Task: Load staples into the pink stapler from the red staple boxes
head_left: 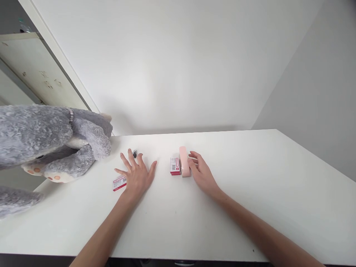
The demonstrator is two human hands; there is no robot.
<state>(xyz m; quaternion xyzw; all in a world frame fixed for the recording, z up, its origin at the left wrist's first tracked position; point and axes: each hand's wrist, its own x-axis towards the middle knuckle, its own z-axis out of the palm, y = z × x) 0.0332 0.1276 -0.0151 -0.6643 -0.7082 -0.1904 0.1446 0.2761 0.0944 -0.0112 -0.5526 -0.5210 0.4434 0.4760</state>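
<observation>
My left hand (136, 178) lies with fingers spread on the white table. Partly under its outer edge is a flat red-and-white box (119, 183), its right end hidden. A small dark object (135, 153), too small to name, sits by the fingertips. My right hand (203, 173) rests beside a pink stapler (184, 162), fingers loosely curved and apart, the thumb at its right side; I cannot tell whether they touch. Against the stapler's left side stand small red-and-white boxes (175, 164), seemingly stacked, with a printed barcode label on top.
A large grey plush toy (91, 137) sits at the table's left end, its legs reaching over the surface. The white table (250, 178) runs back to a pale wall (180, 74). At the far left stands a light cabinet (41, 70).
</observation>
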